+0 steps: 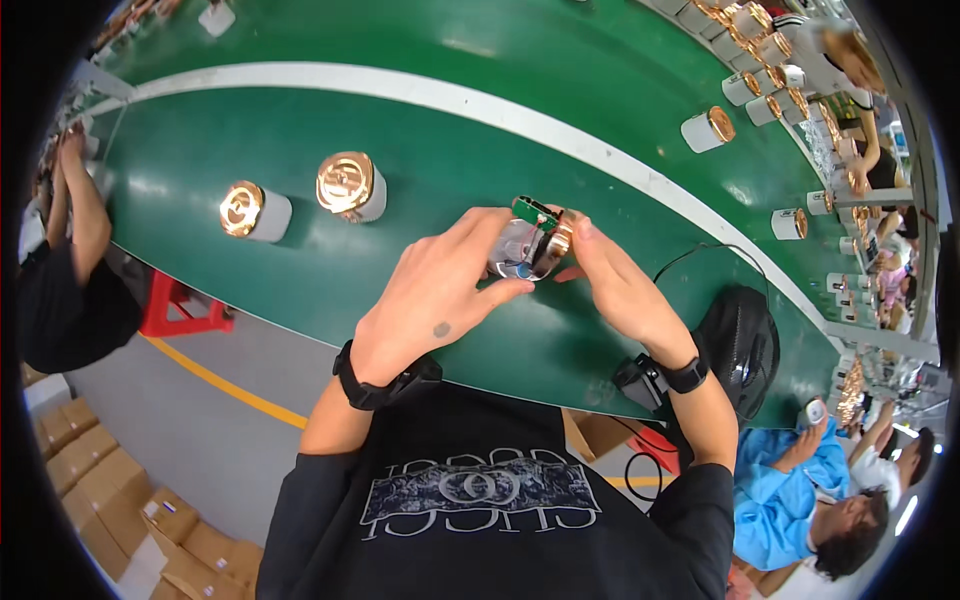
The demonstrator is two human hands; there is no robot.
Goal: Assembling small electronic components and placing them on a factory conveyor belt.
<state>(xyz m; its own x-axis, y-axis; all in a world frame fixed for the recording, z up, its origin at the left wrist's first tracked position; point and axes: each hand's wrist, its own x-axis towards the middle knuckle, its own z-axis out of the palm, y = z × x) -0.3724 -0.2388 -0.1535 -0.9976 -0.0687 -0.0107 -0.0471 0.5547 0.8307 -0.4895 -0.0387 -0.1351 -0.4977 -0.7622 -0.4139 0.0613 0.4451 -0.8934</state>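
I'm cradling the motor unit (528,250) in my left hand (435,295), fingers closed | right hand (620,285) pinching its 1-o'clock edge | keeping the green board (533,210) steady, pressing squarely.

- Bright, even overhead light; pale glare streaks on the green desk (420,150) toward twelve o'clock.
- Soft, short shadows beside the cylinders (255,212).
- Fisheye bending and black corners at the rim; edges slightly blurred.
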